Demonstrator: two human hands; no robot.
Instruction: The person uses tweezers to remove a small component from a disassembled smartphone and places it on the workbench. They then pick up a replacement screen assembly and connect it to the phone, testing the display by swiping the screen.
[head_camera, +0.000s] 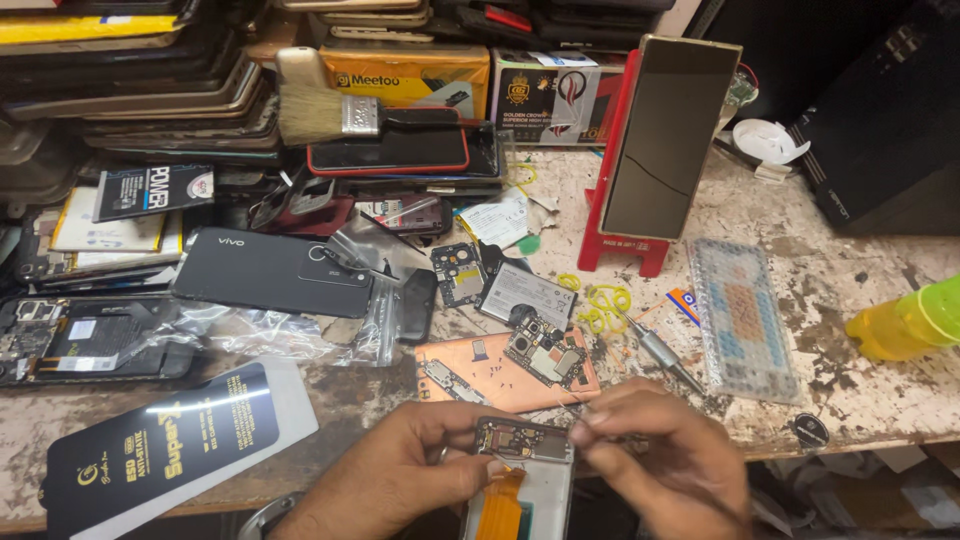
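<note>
At the table's front edge my left hand (400, 478) grips an opened phone (520, 475), its circuit board and orange flex cable showing. My right hand (665, 460) pinches a thin tool, probably tweezers, at the phone's top right corner. Just beyond my hands lies a copper-coloured mat (480, 380) with a circuit board (545, 352) and small screws on it. A screwdriver (660, 355) rests to the right of the mat.
A black phone back cover (265, 272), plastic bags, a dismantled phone (90, 340) and a black packet (165, 440) crowd the left. A phone leans on a red stand (660, 140). A paintbrush (340, 112), boxes, stacked phones, a clear case (740, 315) and a yellow bottle (905, 320) surround these.
</note>
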